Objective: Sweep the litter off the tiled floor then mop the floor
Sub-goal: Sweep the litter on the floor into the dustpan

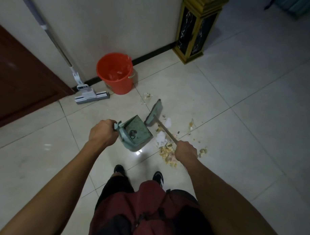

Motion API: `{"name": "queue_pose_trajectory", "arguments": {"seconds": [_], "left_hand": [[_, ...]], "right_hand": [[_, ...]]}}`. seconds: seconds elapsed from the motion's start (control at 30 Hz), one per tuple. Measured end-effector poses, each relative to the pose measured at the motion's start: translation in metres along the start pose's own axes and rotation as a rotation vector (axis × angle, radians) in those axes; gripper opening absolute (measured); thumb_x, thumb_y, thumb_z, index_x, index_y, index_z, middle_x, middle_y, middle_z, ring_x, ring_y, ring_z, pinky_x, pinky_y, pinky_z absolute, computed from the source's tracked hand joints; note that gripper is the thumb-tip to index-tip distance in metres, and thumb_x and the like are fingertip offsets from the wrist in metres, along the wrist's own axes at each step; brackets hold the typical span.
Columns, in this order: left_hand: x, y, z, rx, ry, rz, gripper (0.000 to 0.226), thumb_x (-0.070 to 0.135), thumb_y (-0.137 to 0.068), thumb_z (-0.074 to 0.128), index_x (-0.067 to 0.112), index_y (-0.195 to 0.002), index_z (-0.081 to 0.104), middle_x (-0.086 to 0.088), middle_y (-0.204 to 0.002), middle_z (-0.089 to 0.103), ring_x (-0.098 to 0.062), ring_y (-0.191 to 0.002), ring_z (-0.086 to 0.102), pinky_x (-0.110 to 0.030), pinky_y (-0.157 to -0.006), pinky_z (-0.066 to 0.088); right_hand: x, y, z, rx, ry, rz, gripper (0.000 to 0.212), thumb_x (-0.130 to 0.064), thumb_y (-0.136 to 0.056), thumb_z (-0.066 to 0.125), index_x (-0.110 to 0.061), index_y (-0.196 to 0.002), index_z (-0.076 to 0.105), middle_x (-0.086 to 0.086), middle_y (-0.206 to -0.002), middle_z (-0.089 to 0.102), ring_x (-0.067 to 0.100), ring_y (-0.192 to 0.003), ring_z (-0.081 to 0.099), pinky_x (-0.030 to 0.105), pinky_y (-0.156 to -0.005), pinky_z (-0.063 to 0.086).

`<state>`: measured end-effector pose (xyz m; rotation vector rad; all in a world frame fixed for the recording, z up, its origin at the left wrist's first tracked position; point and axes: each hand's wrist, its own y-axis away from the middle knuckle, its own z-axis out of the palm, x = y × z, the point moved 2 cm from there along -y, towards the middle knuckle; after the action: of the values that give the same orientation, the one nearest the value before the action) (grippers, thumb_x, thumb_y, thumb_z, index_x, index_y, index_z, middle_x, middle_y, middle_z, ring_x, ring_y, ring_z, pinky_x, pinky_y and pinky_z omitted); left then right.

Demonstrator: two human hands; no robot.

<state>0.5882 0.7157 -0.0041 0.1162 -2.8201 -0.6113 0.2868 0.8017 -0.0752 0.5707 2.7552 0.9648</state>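
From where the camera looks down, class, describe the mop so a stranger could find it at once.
Start at the white wall beside the brown door. The mop leans there, left of the orange bucket. Unlike the green dustpan and broom, it is white-grey, with a flat head, and nobody holds it.

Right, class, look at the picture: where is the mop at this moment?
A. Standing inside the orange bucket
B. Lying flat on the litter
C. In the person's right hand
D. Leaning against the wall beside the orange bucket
D: the mop leans on the wall, head on the floor left of the orange bucket, while the hands hold dustpan and broom.
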Motion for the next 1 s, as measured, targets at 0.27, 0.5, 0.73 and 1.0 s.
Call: {"name": "queue_pose_trajectory", "arguments": {"seconds": [0.27, 0.5, 0.73, 1.0], "left_hand": [[-0.039, -0.069, -0.036, -0.026, 0.015, -0.028, 0.015, 0.024, -0.083, 0.062, 0.025, -0.094, 0.072, -0.007, -0.091, 0.072, -0.033, -0.082, 0.066, -0.038, -0.073, 0.058], [-0.095, -0.156, -0.074, -0.104, 0.068, -0.042, 0.011, 0.029, -0.085, 0.063, 0.025, -0.091, 0.071, -0.009, -0.091, 0.07, -0.036, -0.084, 0.066, -0.039, -0.073, 0.058], [-0.133, -0.227, -0.099, -0.174, -0.01, 0.019, 0.013, 0.024, -0.086, 0.062, 0.027, -0.095, 0.071, -0.009, -0.092, 0.069, -0.035, -0.083, 0.065, -0.037, -0.071, 0.056], [-0.15, -0.266, -0.105, -0.187, -0.047, 0.056, 0.011, 0.023, -0.089, 0.063, 0.027, -0.096, 0.069, -0.007, -0.089, 0.069, -0.031, -0.081, 0.064, -0.037, -0.071, 0.056]], "right_hand": [[-0.064, -0.058, -0.028, 0.058, -0.063, -0.086, 0.024, -0.019, -0.099, 0.048, -0.014, -0.119, 0.062, 0.005, -0.109, 0.069, 0.024, -0.099, 0.069, 0.034, -0.082, 0.055], [-0.167, -0.127, -0.058, 0.046, -0.1, -0.104, 0.024, -0.016, -0.098, 0.046, -0.013, -0.114, 0.064, 0.011, -0.106, 0.068, 0.032, -0.099, 0.068, 0.04, -0.083, 0.056], [-0.261, -0.191, -0.078, -0.012, -0.176, -0.078, 0.02, -0.017, -0.098, 0.05, -0.01, -0.113, 0.063, 0.008, -0.105, 0.068, 0.028, -0.1, 0.069, 0.029, -0.075, 0.05], [-0.306, -0.224, -0.082, -0.118, -0.13, -0.058, 0.03, -0.014, -0.098, 0.048, -0.007, -0.125, 0.059, 0.011, -0.114, 0.066, 0.028, -0.103, 0.067, 0.032, -0.075, 0.053]]}}
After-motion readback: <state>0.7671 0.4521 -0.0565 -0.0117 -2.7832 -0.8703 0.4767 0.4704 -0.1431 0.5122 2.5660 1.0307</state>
